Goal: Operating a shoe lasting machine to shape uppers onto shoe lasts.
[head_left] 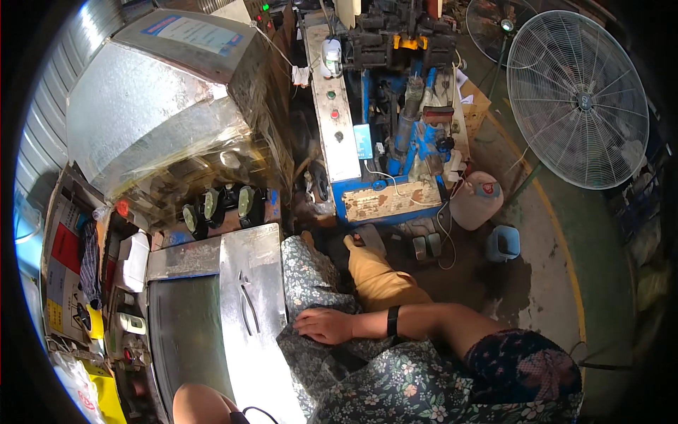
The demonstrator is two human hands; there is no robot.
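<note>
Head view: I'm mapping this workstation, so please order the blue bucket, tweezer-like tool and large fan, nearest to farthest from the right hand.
1. Tweezer-like tool, left of the right hand
2. Blue bucket, right, on the floor
3. Large fan, upper right

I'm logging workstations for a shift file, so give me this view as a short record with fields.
Right hand: resting on floral cloth over the lap; whether it pinches the cloth is unclear
Wrist: black band
Left hand: out of view
Metal tabletop: slim tweezer-like tool lying on it
Left of tabletop: dark flat panel
Ahead: blue-framed machine
Right side: large round fan, blue bucket
</note>
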